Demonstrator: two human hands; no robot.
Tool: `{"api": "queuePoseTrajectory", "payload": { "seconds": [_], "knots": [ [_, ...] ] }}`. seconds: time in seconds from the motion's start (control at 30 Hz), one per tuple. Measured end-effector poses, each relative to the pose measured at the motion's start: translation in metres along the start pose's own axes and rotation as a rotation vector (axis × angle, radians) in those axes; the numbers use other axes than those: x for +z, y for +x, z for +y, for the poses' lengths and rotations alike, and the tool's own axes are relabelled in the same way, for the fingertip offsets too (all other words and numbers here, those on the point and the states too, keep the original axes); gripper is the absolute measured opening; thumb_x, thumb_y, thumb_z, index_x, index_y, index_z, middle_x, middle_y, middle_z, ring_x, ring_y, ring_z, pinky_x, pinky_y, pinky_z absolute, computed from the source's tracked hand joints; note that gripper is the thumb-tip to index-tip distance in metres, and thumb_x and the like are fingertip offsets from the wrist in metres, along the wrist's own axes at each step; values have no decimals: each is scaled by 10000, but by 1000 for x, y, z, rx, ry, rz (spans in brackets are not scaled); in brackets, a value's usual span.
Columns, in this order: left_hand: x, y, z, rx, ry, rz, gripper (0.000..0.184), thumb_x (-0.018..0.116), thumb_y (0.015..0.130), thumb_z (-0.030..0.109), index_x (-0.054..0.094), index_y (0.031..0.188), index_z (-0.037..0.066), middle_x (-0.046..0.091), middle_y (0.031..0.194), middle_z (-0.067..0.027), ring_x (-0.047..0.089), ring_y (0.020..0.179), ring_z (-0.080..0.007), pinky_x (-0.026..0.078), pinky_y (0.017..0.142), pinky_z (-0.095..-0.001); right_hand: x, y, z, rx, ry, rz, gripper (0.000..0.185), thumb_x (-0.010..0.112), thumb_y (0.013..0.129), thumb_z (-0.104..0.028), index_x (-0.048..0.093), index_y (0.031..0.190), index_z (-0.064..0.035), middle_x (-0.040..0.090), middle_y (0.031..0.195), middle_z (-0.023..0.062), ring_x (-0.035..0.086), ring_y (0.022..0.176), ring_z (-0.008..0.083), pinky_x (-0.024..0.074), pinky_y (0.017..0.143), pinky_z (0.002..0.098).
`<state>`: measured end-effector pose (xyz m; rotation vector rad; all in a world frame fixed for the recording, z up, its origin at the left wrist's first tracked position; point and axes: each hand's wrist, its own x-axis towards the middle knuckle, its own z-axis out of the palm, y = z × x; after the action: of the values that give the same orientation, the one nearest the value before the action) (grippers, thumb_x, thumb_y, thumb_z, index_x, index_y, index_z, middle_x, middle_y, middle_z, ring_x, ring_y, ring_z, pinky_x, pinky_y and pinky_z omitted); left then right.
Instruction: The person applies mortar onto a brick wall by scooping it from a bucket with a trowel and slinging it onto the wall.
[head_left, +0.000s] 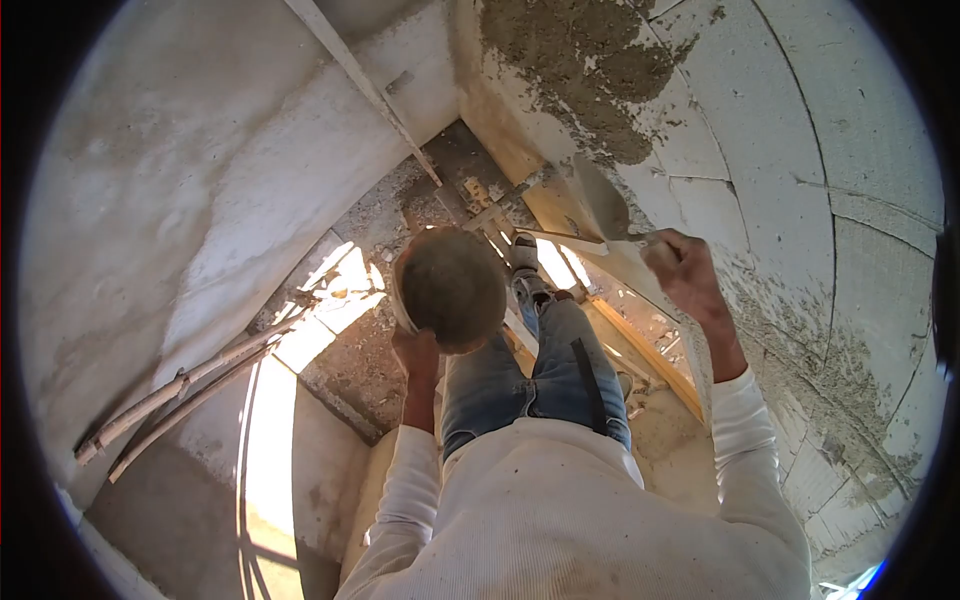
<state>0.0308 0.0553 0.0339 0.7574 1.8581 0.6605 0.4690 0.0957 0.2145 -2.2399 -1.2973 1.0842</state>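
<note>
My left hand [415, 355] is closed on the near rim of a round bowl [452, 288], whose inside looks dark and grey. In my right hand [683, 272] is the handle of a trowel [603, 200]. The trowel's blade points up and away, close to the block wall [720, 130] on the right. Wet-looking grey mortar [585, 70] covers part of that wall above the blade. The bowl hangs in front of my legs, left of the trowel and apart from it.
Two wooden poles [185, 385] lean at the left. A long thin bar [350, 70] slants down from the top beside the smooth left wall [250, 180]. Planks [650, 360] and rubble lie around my feet, with bright sunlit patches on the floor.
</note>
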Motion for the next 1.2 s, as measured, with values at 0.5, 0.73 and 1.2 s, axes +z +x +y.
{"api": "queuePoseTrajectory", "payload": {
  "seconds": [0.5,0.73,1.2],
  "knots": [
    [57,10,54,-32,-118,-144,438,634,808,-39,691,1242,-66,742,1085,-105,711,940,-231,569,852,-372,176,-29,1,-81,-45,-223,312,758,942,-288,747,1129,-38,792,1002,221,776,959,415,610,897,526],
    [37,49,6,-92,19,-37,539,631,788,-69,681,1325,-71,748,1186,-118,719,1041,-239,550,926,-349,128,64,96,416,481,-655,253,767,1023,-254,757,1025,-1,724,846,77,684,696,130,592,644,316],
    [46,4,22,7,96,-127,599,559,777,-27,664,1360,-121,776,1235,-224,764,1140,-347,586,1010,-414,57,-22,62,-181,-302,36,155,769,903,-160,795,1023,-64,784,969,209,767,947,367,598,847,458]
  ]
}}
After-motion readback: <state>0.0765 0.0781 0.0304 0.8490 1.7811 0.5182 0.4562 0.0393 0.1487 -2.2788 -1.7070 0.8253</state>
